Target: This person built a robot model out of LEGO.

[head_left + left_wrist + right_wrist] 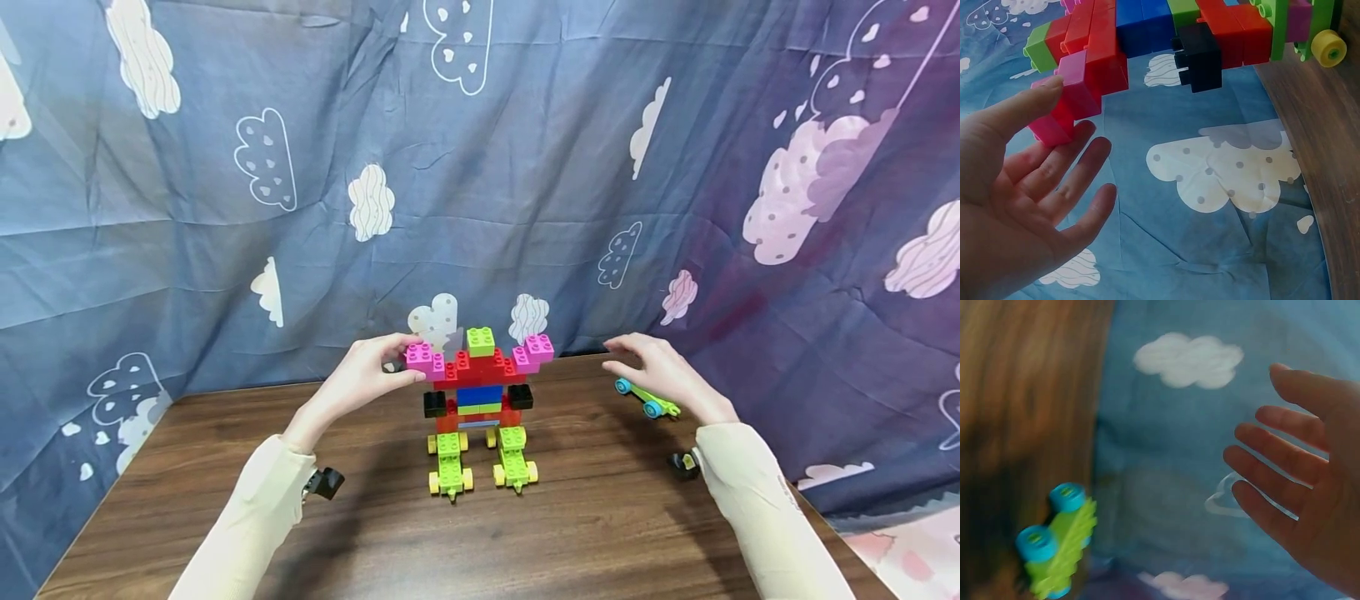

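Observation:
A figure built of toy building blocks [480, 396] stands upright on the table. It has a red and blue body, raised pink arms, black side blocks and a lime-green block on top. Two lime-green wheeled bases [450, 473] with yellow wheels form its feet. My left hand [362, 372] pinches the pink block [1079, 78] at the end of the figure's left-side arm between thumb and forefinger. The other fingers lie loosely spread below it. To the right of the figure, my right hand [660, 371] hovers apart from it, fingers relaxed and holding nothing [1285, 462].
A lime-green wheeled base [648, 402] with blue wheels lies below my right hand, near the table's back right. The brown wooden table [570, 525] ends against a blue cloud-patterned curtain [480, 208]. Black wrist cameras [326, 483] stick out from both sleeves.

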Tool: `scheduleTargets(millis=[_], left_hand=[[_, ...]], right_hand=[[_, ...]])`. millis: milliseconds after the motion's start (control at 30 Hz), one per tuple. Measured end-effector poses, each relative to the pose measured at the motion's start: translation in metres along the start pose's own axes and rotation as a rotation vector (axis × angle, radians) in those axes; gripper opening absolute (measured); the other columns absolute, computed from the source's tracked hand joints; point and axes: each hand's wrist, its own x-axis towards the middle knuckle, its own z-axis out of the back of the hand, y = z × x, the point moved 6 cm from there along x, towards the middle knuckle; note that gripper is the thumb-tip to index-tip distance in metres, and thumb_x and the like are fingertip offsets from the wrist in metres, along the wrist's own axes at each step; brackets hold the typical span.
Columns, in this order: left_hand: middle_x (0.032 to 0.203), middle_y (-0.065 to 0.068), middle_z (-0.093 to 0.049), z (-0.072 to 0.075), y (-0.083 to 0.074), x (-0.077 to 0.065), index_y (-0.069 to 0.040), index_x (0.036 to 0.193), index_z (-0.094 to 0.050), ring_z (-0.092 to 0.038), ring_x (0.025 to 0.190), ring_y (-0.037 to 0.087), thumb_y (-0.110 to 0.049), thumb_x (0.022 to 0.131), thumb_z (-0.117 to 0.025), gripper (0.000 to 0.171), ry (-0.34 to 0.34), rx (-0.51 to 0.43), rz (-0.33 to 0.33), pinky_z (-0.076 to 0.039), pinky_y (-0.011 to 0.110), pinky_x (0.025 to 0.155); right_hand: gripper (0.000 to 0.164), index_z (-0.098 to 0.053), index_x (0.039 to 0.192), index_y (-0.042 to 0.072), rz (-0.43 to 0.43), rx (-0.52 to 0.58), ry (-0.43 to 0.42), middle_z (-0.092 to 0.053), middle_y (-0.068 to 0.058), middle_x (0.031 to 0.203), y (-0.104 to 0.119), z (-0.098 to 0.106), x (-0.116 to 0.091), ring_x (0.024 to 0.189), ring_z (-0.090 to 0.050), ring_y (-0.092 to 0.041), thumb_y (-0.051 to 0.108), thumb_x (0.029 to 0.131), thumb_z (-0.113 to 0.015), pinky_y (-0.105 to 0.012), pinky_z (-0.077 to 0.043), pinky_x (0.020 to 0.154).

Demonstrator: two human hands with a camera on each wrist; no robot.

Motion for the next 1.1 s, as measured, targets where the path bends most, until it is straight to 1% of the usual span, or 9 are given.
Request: scheduleTargets(millis=[100,300,467,600,767,867,1000,1100], left_hand=[[0.121,0.01,-0.071,0.0,0.001,-0.001,-0.009,0.131,-0.062,-0.068,0.108,0.027,-0.028,0.086,-0.078,0.052,-0.006,0.0,0.002,-0.052,0.05,0.1],[0.115,0.009,-0.073,0.0,0.0,-0.001,-0.009,0.13,-0.062,-0.069,0.101,0.023,-0.027,0.085,-0.079,0.052,-0.014,-0.006,-0.006,-0.054,0.047,0.097],[0.113,0.008,-0.073,0.0,0.0,-0.002,-0.009,0.131,-0.062,-0.068,0.099,0.024,-0.026,0.085,-0.078,0.051,-0.014,-0.013,-0.005,-0.055,0.047,0.096],[0.112,0.008,-0.073,-0.001,0.001,-0.004,-0.008,0.13,-0.062,-0.068,0.098,0.026,-0.025,0.085,-0.078,0.051,-0.018,-0.017,-0.013,-0.054,0.048,0.096],[0.11,0.007,-0.073,-0.002,0.002,-0.005,-0.008,0.129,-0.063,-0.068,0.097,0.026,-0.024,0.085,-0.078,0.049,-0.019,-0.025,-0.019,-0.054,0.048,0.096],[0.11,0.007,-0.074,-0.002,0.001,-0.005,-0.008,0.129,-0.064,-0.068,0.097,0.025,-0.024,0.085,-0.078,0.048,-0.018,-0.022,-0.02,-0.055,0.047,0.095],[0.11,0.007,-0.074,0.0,0.001,-0.004,-0.009,0.129,-0.064,-0.068,0.096,0.022,-0.024,0.085,-0.078,0.048,-0.022,-0.015,-0.022,-0.055,0.046,0.094],[0.11,0.007,-0.074,0.0,0.001,-0.004,-0.009,0.129,-0.063,-0.067,0.095,0.019,-0.025,0.085,-0.078,0.049,-0.022,-0.011,-0.019,-0.055,0.047,0.095]], right_hand=[[0.03,-0.069,0.114,0.002,-0.046,-0.008,0.032,-0.073,-0.015,0.106,-0.018,-0.006,-0.01,0.099,-0.069,-0.031,0.018,0.089,-0.073,-0.049,-0.053,0.086],[0.036,-0.067,0.117,-0.004,-0.152,-0.023,0.122,-0.069,-0.022,0.113,-0.052,-0.02,-0.028,0.106,-0.064,-0.039,0.021,0.09,-0.071,-0.054,-0.05,0.091],[0.043,-0.064,0.117,-0.011,-0.2,-0.058,0.195,-0.066,-0.03,0.113,-0.076,-0.036,-0.041,0.106,-0.062,-0.045,0.021,0.089,-0.071,-0.057,-0.048,0.091],[0.053,-0.059,0.12,-0.017,-0.233,-0.089,0.263,-0.061,-0.037,0.119,-0.089,-0.048,-0.053,0.11,-0.059,-0.051,0.022,0.087,-0.072,-0.059,-0.047,0.093],[0.059,-0.057,0.121,-0.02,-0.258,-0.087,0.339,-0.054,-0.043,0.125,-0.095,-0.056,-0.063,0.115,-0.054,-0.057,0.023,0.085,-0.073,-0.061,-0.045,0.096],[0.057,-0.059,0.118,-0.019,-0.26,-0.077,0.352,-0.058,-0.04,0.121,-0.096,-0.057,-0.064,0.11,-0.059,-0.052,0.025,0.086,-0.072,-0.059,-0.048,0.092],[0.048,-0.062,0.113,-0.016,-0.268,-0.06,0.359,-0.067,-0.031,0.11,-0.096,-0.056,-0.06,0.098,-0.064,-0.042,0.023,0.087,-0.072,-0.054,-0.05,0.084],[0.041,-0.066,0.108,-0.012,-0.281,-0.057,0.368,-0.07,-0.026,0.103,-0.097,-0.053,-0.058,0.093,-0.065,-0.038,0.022,0.086,-0.073,-0.052,-0.051,0.082]])
